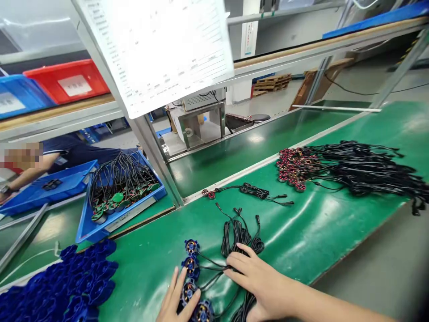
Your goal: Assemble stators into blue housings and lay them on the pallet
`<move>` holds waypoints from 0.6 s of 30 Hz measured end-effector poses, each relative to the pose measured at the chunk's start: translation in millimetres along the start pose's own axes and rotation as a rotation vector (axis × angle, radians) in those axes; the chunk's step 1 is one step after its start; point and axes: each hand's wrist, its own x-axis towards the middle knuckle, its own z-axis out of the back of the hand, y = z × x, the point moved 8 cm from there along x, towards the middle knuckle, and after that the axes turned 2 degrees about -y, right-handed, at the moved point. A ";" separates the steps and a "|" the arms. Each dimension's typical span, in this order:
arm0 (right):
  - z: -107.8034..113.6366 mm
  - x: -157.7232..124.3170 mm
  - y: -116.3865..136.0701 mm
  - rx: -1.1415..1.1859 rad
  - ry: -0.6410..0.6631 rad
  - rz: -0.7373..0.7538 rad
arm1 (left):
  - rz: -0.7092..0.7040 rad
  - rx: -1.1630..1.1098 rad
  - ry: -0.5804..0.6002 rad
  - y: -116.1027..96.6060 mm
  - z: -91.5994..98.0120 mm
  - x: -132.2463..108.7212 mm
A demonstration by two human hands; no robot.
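My left hand [177,298] lies at the bottom edge with its fingers spread, touching the lower ones of several small motors in blue holders [191,264] lined up on the green mat [301,232]. My right hand [259,281] rests flat on the motors' black cables [238,235], fingers stretched out toward the motors. Neither hand grips anything. Farther back lie a single small motor with a coiled cable [250,191] and a large pile of red motors [296,169] with tangled black wires [365,170].
A heap of blue plastic holders [63,286] lies at the bottom left. A blue tray [100,228] holds wired motors with green parts. A metal frame post [154,152] carries a printed sheet [161,49]. Another person's arm [23,176] reaches over a second blue tray at left.
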 end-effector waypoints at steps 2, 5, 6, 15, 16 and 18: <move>6.7 -12.5 -9.5 -0.073 -0.065 -0.057 | -0.192 -0.002 0.038 -26.6 0.7 22.2; 18.4 -38.3 -30.9 -0.203 -0.177 -0.145 | -0.508 -0.071 0.085 -78.4 1.9 46.3; 22.2 -48.8 -39.8 -0.246 -0.202 -0.171 | -0.570 -0.104 0.091 -94.8 1.9 54.3; 64.4 -141.3 -143.4 -0.433 -0.293 -0.422 | -0.551 -0.240 0.119 -193.7 -51.9 155.2; 69.8 -147.5 -153.9 -0.438 -0.291 -0.472 | -0.525 -0.243 0.123 -198.4 -57.6 163.5; 80.6 -156.9 -171.5 -0.443 -0.282 -0.569 | -0.486 -0.252 0.140 -203.2 -63.0 171.1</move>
